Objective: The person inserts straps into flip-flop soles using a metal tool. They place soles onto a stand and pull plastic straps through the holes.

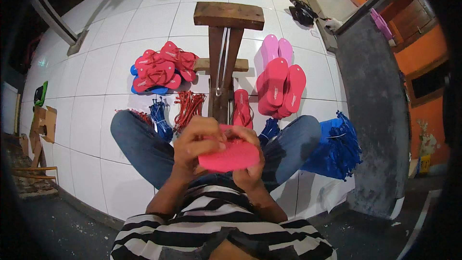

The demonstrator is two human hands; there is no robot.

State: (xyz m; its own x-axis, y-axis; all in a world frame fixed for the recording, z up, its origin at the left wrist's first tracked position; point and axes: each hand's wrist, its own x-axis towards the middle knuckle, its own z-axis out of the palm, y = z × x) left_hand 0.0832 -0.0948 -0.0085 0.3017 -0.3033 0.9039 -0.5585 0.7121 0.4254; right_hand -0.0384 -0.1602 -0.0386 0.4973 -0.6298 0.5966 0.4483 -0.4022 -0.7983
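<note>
Between both hands, above my lap, is a pink-red flip-flop sole (230, 158), its textured face toward me. My left hand (196, 137) has its fingers bent over the sole's left part, the fingertips pressed near its upper edge. With my right hand (251, 163) I grip the other end, fingers curled round the edge. Whether a strap is fitted in this sole is hidden by my fingers. Just beyond, a red flip-flop (242, 110) with its strap on lies by the foot of a wooden stand (226, 48).
At left lies a pile of red flip-flops (161, 70) with blue ones beneath. Bundles of red straps (189, 108) and blue straps (161, 120) lie nearer. Stacked pink-red soles (275, 86) and pink soles (270, 48) stand right; a large blue strap bundle (342, 139) lies beside my right knee.
</note>
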